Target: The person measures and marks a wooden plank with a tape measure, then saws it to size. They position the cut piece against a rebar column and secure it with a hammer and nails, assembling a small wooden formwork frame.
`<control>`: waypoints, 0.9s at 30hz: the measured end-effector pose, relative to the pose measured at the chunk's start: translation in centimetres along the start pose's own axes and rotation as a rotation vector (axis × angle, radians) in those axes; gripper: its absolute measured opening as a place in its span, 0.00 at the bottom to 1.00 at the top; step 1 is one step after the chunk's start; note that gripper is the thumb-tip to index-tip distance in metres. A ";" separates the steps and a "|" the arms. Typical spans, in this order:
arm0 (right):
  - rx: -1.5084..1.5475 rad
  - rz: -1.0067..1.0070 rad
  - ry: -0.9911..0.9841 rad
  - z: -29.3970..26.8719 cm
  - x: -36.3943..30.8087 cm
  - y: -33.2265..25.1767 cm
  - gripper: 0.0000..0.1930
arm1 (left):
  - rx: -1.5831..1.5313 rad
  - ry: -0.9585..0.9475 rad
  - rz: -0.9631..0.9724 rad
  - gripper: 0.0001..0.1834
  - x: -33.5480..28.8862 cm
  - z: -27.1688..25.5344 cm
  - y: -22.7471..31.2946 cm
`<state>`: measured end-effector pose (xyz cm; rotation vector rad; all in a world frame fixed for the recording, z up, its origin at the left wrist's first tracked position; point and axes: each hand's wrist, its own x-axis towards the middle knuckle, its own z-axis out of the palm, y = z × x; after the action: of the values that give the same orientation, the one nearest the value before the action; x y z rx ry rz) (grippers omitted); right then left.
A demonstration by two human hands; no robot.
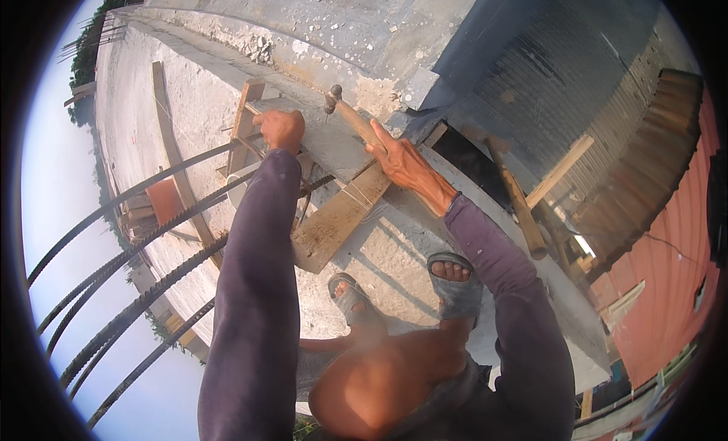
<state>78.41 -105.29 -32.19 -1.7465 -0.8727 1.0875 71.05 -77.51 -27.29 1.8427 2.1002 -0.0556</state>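
Note:
A hammer [356,122] with a pale wooden handle is in my right hand [409,168]. Its fingers wrap the handle, with the index finger laid along it. The dark metal head points up and left, just above the grey surface. My left hand [280,130] is closed beside an upright wooden piece [246,111]; whatever its fingers hold is hidden. Between the hands and my feet lies a thick wooden plank [341,217], with string round its upper part. Ribbed steel bars [174,221] run in from the left, passing behind my left forearm.
My sandaled feet stand on rough concrete [394,266]. A long thin board [178,149] lies at the left, with open sky beyond the edge. To the right are a dark opening [474,164], loose timber [519,198], rusty corrugated sheeting [644,160] and a red roof [667,289] lower down.

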 end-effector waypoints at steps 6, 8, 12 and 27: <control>0.255 0.078 0.098 -0.6 0.3 0.4 0.35 | -0.129 -0.030 -0.195 0.48 -0.4 -0.4 0.0; 0.015 0.072 -0.101 -0.6 0.6 0.7 0.36 | -0.007 -0.041 -0.025 0.46 -0.4 -0.4 0.2; 0.138 -0.078 0.154 -0.1 0.7 1.0 0.34 | 0.118 0.042 0.000 0.41 -0.5 -0.3 0.1; -0.141 0.008 -0.089 -0.3 0.5 1.3 0.35 | 0.054 -0.008 0.025 0.44 1.9 0.8 -1.2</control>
<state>78.99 -105.43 -33.47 -1.8291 -1.0194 1.1398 69.86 -76.07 -28.81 1.8962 2.0885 -0.1143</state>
